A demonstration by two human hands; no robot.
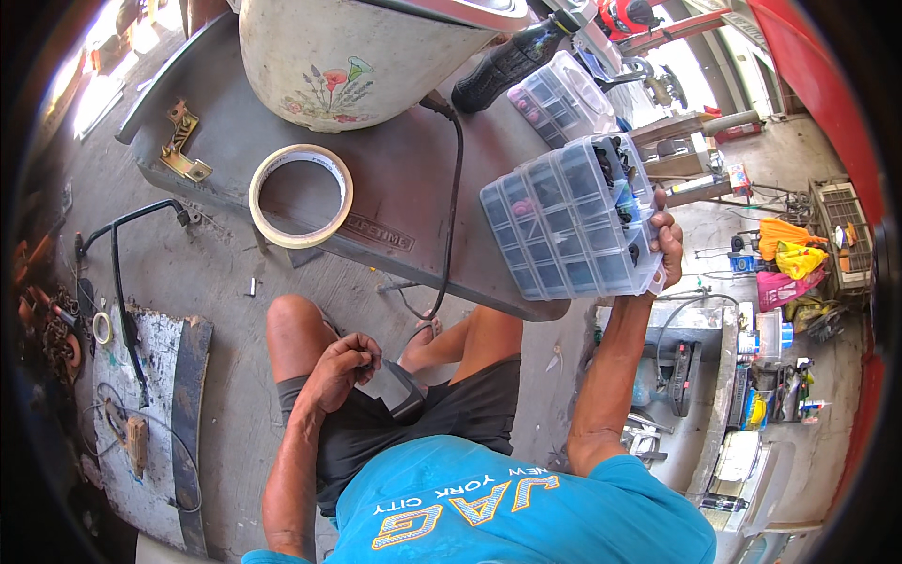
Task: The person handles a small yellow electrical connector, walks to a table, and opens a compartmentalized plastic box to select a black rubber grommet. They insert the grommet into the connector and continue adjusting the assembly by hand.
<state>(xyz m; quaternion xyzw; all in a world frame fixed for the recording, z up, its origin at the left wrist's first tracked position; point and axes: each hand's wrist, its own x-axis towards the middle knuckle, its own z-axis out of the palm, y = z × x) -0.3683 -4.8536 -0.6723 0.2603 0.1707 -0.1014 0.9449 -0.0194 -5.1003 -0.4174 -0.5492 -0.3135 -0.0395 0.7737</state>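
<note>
My right hand (667,246) grips the right side of a clear plastic compartment organizer box (564,221), held tilted at the right end of the table. Small dark parts show through its lid, mostly along the far right side. My left hand (349,369) rests over my left thigh with fingers curled together; whatever they pinch, if anything, is too small to make out. Beside that hand, between my legs, sits a grey object (399,393), partly hidden. On the grey table (395,202) a rice cooker-like white pot (352,70) with painted flowers stands at the back.
A masking tape roll (301,235) overhangs the table's near edge. A brass-coloured bracket (181,146) lies left. A black cord (458,188) hangs off the table. A dark bottle (512,64) and second organizer (561,99) are behind. A metal sheet (160,414) lies on the floor left.
</note>
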